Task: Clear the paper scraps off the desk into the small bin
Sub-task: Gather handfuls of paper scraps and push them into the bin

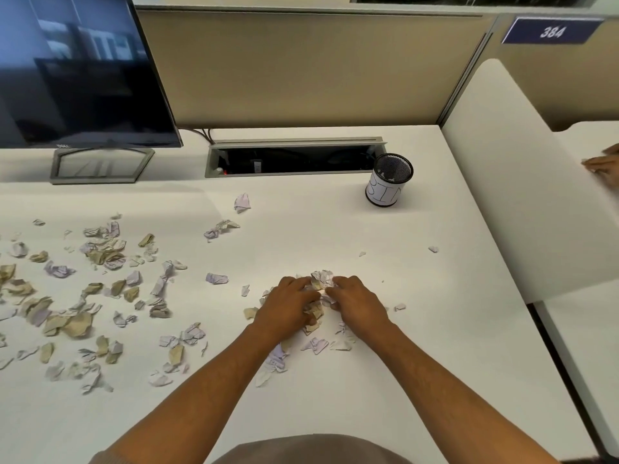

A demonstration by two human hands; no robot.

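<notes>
My left hand (pixel 288 304) and my right hand (pixel 356 303) press together from both sides on a small heap of crumpled paper scraps (pixel 321 279) in the middle of the white desk (pixel 418 329). Fingers of both hands curl around the heap. Several more white, lilac and tan scraps (pixel 100 252) lie scattered over the left half of the desk, and a few sit under my wrists (pixel 315 344). The small bin (pixel 388 180), a black mesh cup with a white paper label, stands upright at the back right, well beyond my hands.
A dark monitor (pixel 77 68) on a grey stand occupies the back left. An open cable tray (pixel 291 159) runs along the rear edge. A white divider (pixel 522 182) borders the desk's right side, with another person's hand (pixel 603 165) beyond it.
</notes>
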